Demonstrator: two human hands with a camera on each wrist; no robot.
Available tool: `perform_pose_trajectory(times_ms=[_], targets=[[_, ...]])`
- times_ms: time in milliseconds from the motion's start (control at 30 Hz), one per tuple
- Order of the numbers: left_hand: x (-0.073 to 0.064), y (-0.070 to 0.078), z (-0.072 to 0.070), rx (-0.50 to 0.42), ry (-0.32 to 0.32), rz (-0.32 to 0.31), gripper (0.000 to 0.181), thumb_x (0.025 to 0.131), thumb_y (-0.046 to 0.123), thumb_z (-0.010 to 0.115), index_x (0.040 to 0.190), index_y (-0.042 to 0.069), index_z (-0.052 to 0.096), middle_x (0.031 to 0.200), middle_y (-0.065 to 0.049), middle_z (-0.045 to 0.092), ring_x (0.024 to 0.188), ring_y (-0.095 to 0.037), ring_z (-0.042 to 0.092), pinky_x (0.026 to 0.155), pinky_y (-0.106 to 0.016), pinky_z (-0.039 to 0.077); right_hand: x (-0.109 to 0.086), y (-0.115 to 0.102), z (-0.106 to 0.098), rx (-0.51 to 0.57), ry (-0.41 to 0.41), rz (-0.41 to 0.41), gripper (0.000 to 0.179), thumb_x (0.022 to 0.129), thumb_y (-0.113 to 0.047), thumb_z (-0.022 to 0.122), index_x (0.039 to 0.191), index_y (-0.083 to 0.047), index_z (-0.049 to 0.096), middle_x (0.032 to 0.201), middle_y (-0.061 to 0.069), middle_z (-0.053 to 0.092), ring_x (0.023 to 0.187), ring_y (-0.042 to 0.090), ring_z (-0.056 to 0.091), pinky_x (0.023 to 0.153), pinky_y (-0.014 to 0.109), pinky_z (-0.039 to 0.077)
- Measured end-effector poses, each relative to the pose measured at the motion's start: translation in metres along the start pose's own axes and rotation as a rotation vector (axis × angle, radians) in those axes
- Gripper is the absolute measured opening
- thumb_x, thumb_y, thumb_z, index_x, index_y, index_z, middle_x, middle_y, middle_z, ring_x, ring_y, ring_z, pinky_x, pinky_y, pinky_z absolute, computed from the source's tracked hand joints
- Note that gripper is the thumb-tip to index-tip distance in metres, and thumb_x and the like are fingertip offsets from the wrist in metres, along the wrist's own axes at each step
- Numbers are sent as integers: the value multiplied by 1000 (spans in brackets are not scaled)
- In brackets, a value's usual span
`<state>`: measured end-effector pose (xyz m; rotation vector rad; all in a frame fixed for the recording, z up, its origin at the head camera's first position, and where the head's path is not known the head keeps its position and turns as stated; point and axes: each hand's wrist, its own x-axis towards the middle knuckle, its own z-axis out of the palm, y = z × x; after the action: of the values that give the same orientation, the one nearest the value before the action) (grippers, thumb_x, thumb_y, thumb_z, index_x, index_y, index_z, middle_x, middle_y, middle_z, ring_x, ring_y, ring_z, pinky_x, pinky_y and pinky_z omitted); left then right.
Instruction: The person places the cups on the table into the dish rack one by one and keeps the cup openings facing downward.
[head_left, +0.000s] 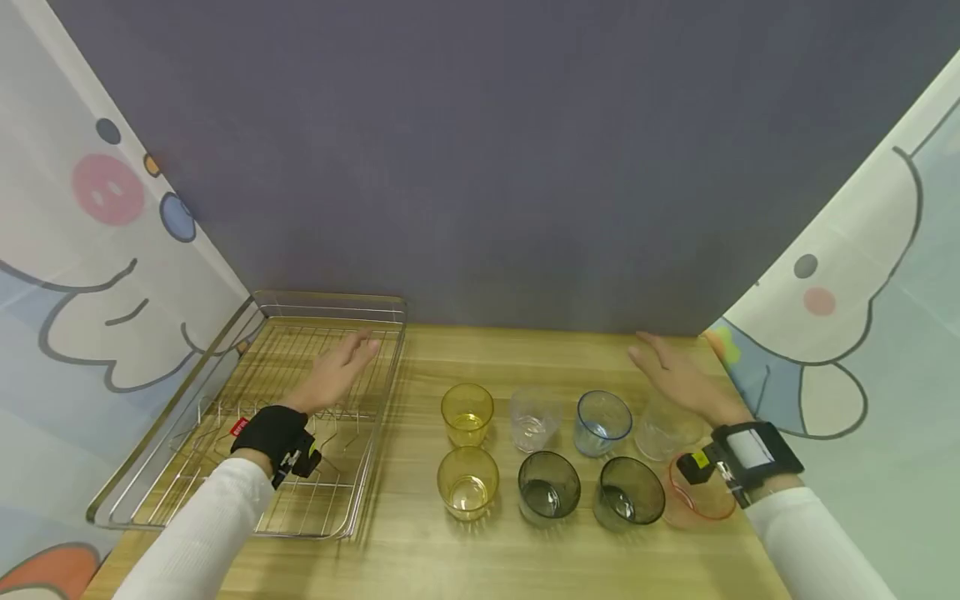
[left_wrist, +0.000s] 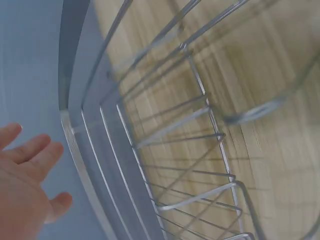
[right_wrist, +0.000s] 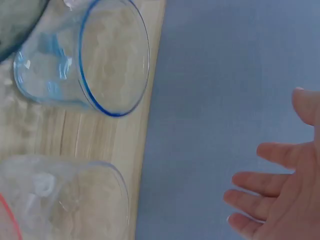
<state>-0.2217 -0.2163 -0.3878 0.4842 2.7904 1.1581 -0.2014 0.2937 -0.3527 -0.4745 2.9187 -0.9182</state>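
Note:
My left hand [head_left: 333,375] hovers over the metal wire rack [head_left: 367,467] with its fingers extended and nothing in them. In the left wrist view the same hand [left_wrist: 27,185] appears beside the rack's rim [left_wrist: 82,170]. My right hand [head_left: 678,379], also without a thing in it, is above the right end of two rows of glasses. Nearest to it are a clear glass [head_left: 660,433], partly covered by the hand and wrist, and a blue-rimmed glass [head_left: 602,423]. Its spread fingers [right_wrist: 260,185] stand apart from both glasses in the right wrist view.
Yellow glasses [head_left: 467,415] stand at the left of the rows, beside another clear glass [head_left: 535,419]. Dark grey glasses [head_left: 549,490] and a pink-rimmed glass [head_left: 701,500] form the front row. A grey wall [head_left: 480,167] rises behind the wooden table [head_left: 420,567].

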Motion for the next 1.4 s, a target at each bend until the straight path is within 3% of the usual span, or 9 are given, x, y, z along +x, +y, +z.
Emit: perform_pose_trajectory(times_ms=[100, 167, 400, 700, 900, 1067, 1233, 1400], targets=[[4, -8, -10, -106, -11, -26, 70, 105, 47, 25, 153, -2, 13, 155, -35, 17, 139, -53, 17, 110, -72, 16, 7, 4, -5, -42, 9, 39, 67, 105, -40, 31, 146, 13, 23, 148, 43, 26, 133, 58, 25, 106, 72, 24], [7, -11, -17, -102, -11, -51, 73, 104, 50, 25, 153, -2, 11, 156, -35, 14, 140, -54, 15, 111, -72, 15, 12, 8, -8, -93, 17, 47, 68, 105, -41, 30, 145, 14, 26, 147, 43, 29, 131, 58, 28, 106, 72, 26], [18, -20, -35, 221, 6, -127, 81, 101, 57, 22, 152, -5, 14, 152, -41, 23, 136, -56, 19, 103, -81, -1, 30, 20, -21, -244, -5, 38, 67, 106, -39, 30, 142, 17, 31, 141, 44, 37, 127, 58, 36, 104, 70, 32], [36, -15, -40, 355, -10, -142, 86, 99, 62, 19, 152, -5, 16, 151, -41, 22, 137, -55, 18, 104, -81, 2, 52, 6, -36, -407, -121, 146, 74, 103, -49, 29, 145, 13, 29, 143, 45, 33, 129, 59, 31, 105, 72, 29], [54, 0, -31, 395, -13, -76, 85, 98, 64, 19, 152, -3, 18, 153, -36, 24, 139, -51, 20, 108, -76, 4, 61, 4, -38, -431, -131, 140, 74, 103, -49, 30, 145, 12, 29, 143, 45, 33, 130, 58, 30, 106, 71, 28], [61, 18, -15, 303, 7, 40, 75, 100, 58, 25, 154, 5, 20, 155, -29, 29, 137, -47, 29, 110, -72, 7, 64, 5, -29, -359, -146, 120, 76, 102, -52, 31, 148, 9, 27, 148, 42, 28, 134, 57, 25, 109, 71, 24], [57, 35, 1, 289, -10, 138, 69, 101, 54, 29, 154, 9, 22, 154, -24, 33, 132, -42, 39, 111, -72, 9, 58, 8, -16, -351, -156, 66, 69, 102, -48, 36, 147, 4, 33, 147, 38, 37, 132, 54, 32, 107, 70, 30], [41, 49, 9, 301, -46, 225, 65, 102, 48, 33, 152, 7, 26, 155, -22, 32, 139, -39, 30, 112, -70, 8, 42, 8, -5, -405, -235, -11, 61, 101, -40, 44, 142, 6, 42, 141, 35, 47, 125, 52, 44, 103, 67, 38]])
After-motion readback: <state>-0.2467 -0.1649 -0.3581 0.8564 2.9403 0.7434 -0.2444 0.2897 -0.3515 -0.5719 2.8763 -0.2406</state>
